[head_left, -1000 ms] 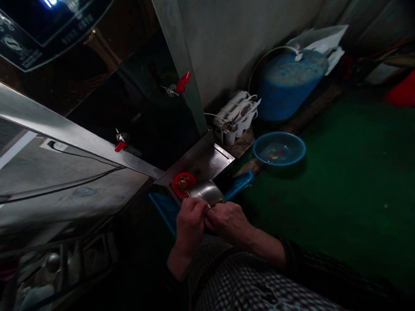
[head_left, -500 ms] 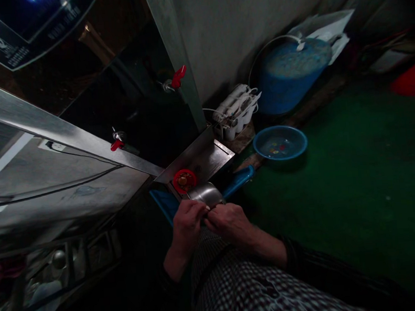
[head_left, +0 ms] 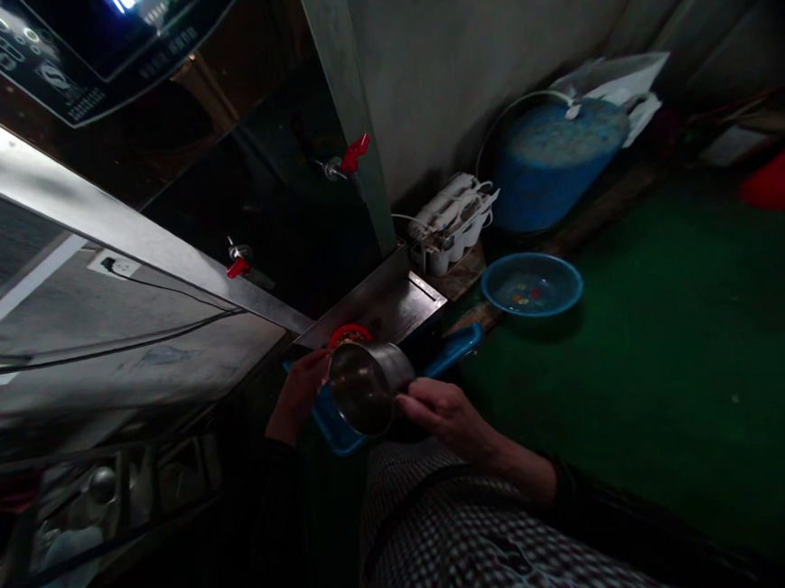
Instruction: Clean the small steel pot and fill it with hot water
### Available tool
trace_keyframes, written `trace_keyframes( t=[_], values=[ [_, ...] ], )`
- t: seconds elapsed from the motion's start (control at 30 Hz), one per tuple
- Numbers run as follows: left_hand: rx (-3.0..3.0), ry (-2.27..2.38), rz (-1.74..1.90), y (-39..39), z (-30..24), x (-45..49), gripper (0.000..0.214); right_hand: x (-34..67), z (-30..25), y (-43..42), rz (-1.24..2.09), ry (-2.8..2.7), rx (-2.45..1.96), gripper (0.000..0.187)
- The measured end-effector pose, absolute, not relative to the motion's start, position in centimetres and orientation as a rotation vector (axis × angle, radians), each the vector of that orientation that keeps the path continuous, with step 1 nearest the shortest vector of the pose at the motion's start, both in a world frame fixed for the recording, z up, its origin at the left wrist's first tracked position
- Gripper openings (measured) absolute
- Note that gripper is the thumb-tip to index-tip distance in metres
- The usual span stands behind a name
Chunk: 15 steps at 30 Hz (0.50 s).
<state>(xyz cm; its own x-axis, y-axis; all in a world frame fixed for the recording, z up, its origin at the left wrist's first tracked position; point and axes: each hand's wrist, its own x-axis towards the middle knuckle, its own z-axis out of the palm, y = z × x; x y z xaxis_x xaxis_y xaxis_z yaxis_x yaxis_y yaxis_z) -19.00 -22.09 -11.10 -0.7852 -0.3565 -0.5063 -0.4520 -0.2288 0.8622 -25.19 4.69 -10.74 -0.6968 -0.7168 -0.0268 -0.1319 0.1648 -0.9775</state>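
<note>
A shiny metal mug (head_left: 365, 387) is tipped with its wide mouth toward me, and its inside looks bare. My right hand (head_left: 443, 412) is closed round its handle side. Further left, my left hand (head_left: 303, 383) has its fingers drawn together at the near edge of a small red bowl (head_left: 349, 334). Small light brown bits lie in that bowl, which the mug partly covers. Whether the left fingers grip the red rim or something small is hard to make out in the dim light. The bowl sits at the metal drip tray (head_left: 400, 307).
A dark boiler panel with two red-handled taps (head_left: 354, 155) (head_left: 237, 266) rises above the tray. Below it lies a blue tub (head_left: 339, 430). To the right are white filter cartridges (head_left: 455, 221), a blue basin (head_left: 531, 285) and a big blue barrel (head_left: 539, 174). A rack (head_left: 96, 498) stands left.
My hands were together at the mug and have parted. The left moved left to the red bowl. The mug has turned its mouth toward me in my right hand. The view shifted slightly.
</note>
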Motion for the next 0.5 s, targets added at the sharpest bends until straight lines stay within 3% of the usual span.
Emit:
trace_keyframes(
  t=[0.1,0.2,0.37,0.5],
  values=[
    [-1.21,1.754,2.479,-20.3,-11.8,-18.0,0.047,-26.1,-10.8,4.2,-1.845,1.466,-0.08,0.047],
    [-1.355,1.981,2.486,-16.1,-12.0,-17.8,0.039,-26.2,-11.8,2.8,-2.026,1.149,0.271,0.052],
    [-0.865,2.914,1.809,-9.4,-11.0,-18.3,0.021,-25.1,-13.2,0.4,-2.025,0.875,0.501,0.058],
    [-0.801,3.153,1.471,-11.2,-11.8,-18.6,0.022,-24.5,-13.5,-0.3,-1.963,0.797,0.525,0.056]
  ],
)
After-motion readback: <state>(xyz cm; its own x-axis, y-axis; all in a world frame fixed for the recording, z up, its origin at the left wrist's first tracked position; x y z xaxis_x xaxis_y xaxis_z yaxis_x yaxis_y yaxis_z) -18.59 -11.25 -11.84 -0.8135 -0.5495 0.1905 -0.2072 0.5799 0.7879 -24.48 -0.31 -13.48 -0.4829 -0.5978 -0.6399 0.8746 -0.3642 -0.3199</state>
